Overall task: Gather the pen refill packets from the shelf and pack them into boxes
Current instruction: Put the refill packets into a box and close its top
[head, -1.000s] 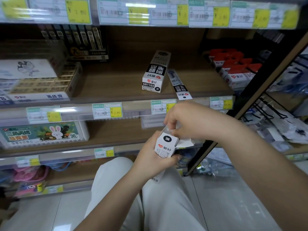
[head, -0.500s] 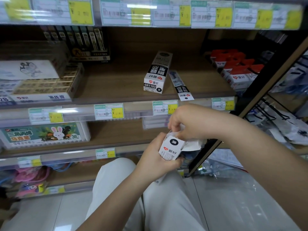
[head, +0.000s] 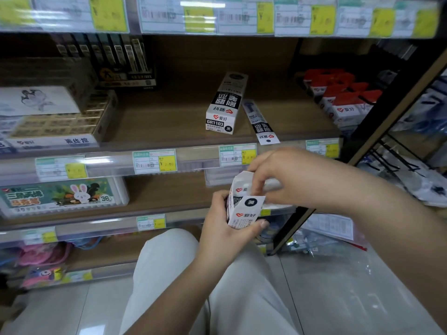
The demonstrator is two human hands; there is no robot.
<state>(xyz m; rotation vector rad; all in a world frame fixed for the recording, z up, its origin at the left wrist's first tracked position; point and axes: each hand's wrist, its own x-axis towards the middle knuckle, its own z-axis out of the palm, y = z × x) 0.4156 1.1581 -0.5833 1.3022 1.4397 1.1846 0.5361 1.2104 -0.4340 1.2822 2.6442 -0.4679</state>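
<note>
A small white refill box (head: 244, 209) is gripped low in the frame's centre by the left hand (head: 225, 234), fingers wrapped behind it and the thumb pressed across its lower front. Its top flap is open; a red heart logo, a black round mark and black side panels are seen on the card. At 1 o'clock from the box, the right hand (head: 287, 177) is curled over the open mouth, fingertips pinching something pale at the opening, though what exactly is pinched cannot be told.

Up at 12 o'clock, on the wooden shelf (head: 169, 122), a second box (head: 226, 105) of the same make is laid flat, white and black, marked GR1103. Just beside it, at its 3 o'clock, a slim refill packet (head: 261, 123) is lying flat, clear at the far end and black-and-white at the near end, which hangs over the shelf edge. Further toward 2 o'clock, red-topped packs (head: 343, 97) are stacked. Yellow price tags (head: 154, 162) are fixed along the shelf rail. Pale trousers (head: 217, 286) are seen at 6 o'clock.
</note>
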